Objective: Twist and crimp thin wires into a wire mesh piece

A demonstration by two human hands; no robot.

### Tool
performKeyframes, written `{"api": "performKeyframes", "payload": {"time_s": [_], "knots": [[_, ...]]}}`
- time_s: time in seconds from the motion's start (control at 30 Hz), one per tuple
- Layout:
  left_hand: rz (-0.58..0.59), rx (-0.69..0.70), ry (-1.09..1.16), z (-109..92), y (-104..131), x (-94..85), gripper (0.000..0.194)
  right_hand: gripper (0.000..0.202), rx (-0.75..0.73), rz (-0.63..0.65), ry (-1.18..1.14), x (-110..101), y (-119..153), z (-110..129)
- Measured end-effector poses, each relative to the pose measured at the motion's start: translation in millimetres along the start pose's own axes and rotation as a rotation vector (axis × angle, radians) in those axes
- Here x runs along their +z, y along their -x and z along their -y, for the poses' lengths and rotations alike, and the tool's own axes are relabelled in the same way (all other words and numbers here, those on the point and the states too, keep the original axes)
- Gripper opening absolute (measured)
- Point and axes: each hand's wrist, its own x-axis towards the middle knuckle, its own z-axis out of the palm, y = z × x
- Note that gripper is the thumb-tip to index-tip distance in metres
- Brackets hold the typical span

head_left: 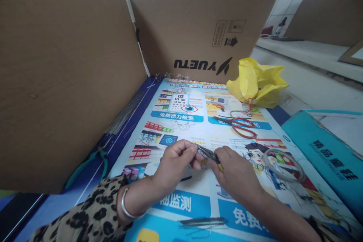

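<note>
Pliers [209, 153] sit at mid-frame, clamped in your right hand [237, 174]. Your left hand's [174, 162] fingertips are together at the nose; what they pinch, I can't tell. It looks like fine tip work, calling for steady fingers.

Person in leopard-print sleeve [93, 208], beige cloth with irregular black spots, some brown-centered, fabric loosely creased, ending above left wrist. Smooth silver-toned bangle [124, 204], narrow and rounded, circles same wrist. Left hand [177, 160] and right hand [238, 174] bare. Right forearm uncovered to dark sleeve edge [321, 228] at lower frame corner, its pattern too dim to tell.
</note>
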Motion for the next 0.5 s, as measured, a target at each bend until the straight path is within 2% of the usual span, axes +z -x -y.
{"api": "performKeyframes", "payload": {"time_s": [0.3,0.5], "knots": [[-0.01,-0.011,0.048,-8.5,-4.1,4.7,0.019,0.016,-0.012,-0.041,0.008,0.0,-9.3,-2.0],[-0.045,0.048,0.052,-13.1,-14.0,7.3,0.016,0.017,-0.009,-0.062,0.022,1.7,-20.9,-5.4]]}}
